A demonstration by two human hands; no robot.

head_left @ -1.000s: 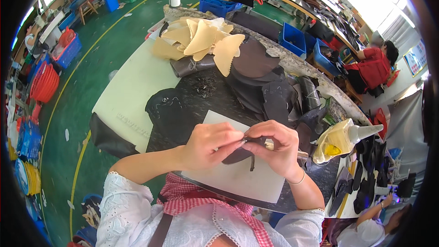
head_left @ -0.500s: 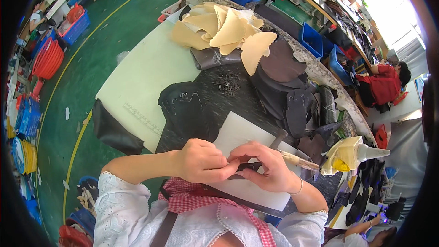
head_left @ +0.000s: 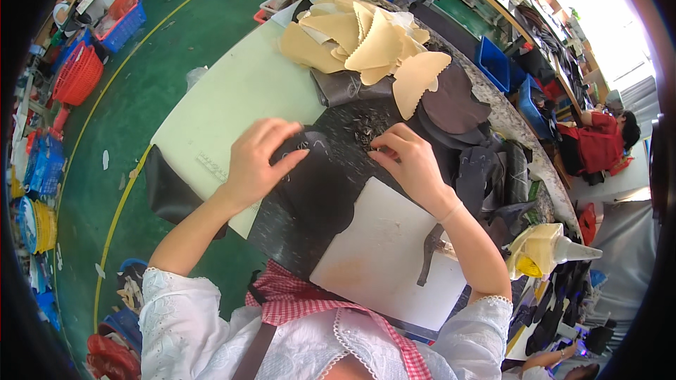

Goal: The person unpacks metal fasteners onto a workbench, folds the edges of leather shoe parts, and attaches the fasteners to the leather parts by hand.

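Observation:
My left hand [head_left: 260,158] is over a black leather-like piece [head_left: 317,183], thumb and fingers apart around small shiny bits on its upper part. My right hand [head_left: 414,162] reaches to the edge of a pile of small dark bits [head_left: 367,127]; its thumb and forefinger are slightly parted, and nothing shows between them. Below the hands is a white board [head_left: 377,243]. A narrow dark piece [head_left: 425,264] lies on it, against a pale tool handle [head_left: 448,248] that my right forearm partly hides.
Cream scalloped pieces [head_left: 380,42] are heaped at the far side. Dark cut pieces [head_left: 454,98] lie to the right, near a yellowish bottle with a nozzle [head_left: 539,250]. A pale green mat [head_left: 232,98] covers the left. A person in red [head_left: 598,141] sits at far right.
Both hands have left the narrow dark piece they held together near my body. They have parted and moved forward, left to the black piece, right to the pile. The view has shifted slightly.

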